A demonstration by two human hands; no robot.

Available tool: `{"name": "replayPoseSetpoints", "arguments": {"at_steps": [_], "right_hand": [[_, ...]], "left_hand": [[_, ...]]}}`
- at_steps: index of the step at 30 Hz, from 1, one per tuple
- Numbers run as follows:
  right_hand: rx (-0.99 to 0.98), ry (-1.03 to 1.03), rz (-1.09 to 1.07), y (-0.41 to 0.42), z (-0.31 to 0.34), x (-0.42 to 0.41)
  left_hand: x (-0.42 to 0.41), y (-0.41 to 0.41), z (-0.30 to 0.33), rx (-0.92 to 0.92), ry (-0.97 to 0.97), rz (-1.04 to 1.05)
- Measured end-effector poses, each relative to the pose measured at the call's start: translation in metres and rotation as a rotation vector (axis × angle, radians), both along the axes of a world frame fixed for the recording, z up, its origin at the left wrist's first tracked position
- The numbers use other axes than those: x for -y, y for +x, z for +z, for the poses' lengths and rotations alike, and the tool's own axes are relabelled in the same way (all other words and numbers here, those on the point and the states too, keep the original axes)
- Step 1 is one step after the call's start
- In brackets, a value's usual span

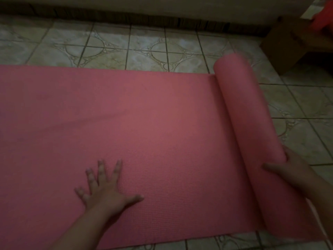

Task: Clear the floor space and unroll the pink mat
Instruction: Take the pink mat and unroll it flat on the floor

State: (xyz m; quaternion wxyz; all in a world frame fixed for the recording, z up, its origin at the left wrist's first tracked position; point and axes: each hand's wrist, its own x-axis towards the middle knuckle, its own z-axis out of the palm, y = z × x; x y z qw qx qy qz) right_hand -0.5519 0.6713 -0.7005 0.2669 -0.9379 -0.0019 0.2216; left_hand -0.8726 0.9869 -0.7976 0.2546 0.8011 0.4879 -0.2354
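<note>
The pink mat (144, 123) lies flat across the tiled floor, from the left edge of view to its rolled part (241, 109) at the right. That roll runs from far to near, tilted slightly. My left hand (106, 188) rests palm down on the flat mat near its front edge, fingers spread. My right hand (290, 168) wraps over the near portion of the roll, thumb on its left side and fingers hidden behind it.
Patterned beige floor tiles (144, 49) show beyond the mat and to its right. A dark skirting and a wall run along the back. At the far right stands a brown cardboard box (286, 44) with something red (324, 20) on it.
</note>
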Motion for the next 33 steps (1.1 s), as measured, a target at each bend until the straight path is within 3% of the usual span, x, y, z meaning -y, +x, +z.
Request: {"name": "replayPoseSetpoints", "arguments": {"at_steps": [11,19,26,31,33], "right_hand": [[-0.172,0.195,0.178,-0.038,0.007,-0.055],[-0.178,0.14,0.018,0.002,0.032,-0.009],[-0.013,-0.067,-0.134,0.021,0.018,0.035],[0.315,-0.272,0.042,-0.006,-0.008,0.01],[0.363,-0.401,0.107,-0.031,-0.015,-0.015]], "left_hand": [[-0.037,-0.033,0.003,-0.017,0.056,0.043],[-0.037,-0.032,0.004,-0.009,0.042,0.051],[-0.036,-0.03,0.005,-0.01,0.058,0.051],[-0.034,-0.029,0.006,0.004,0.058,0.065],[-0.034,-0.028,0.006,0.005,0.057,0.069]]}}
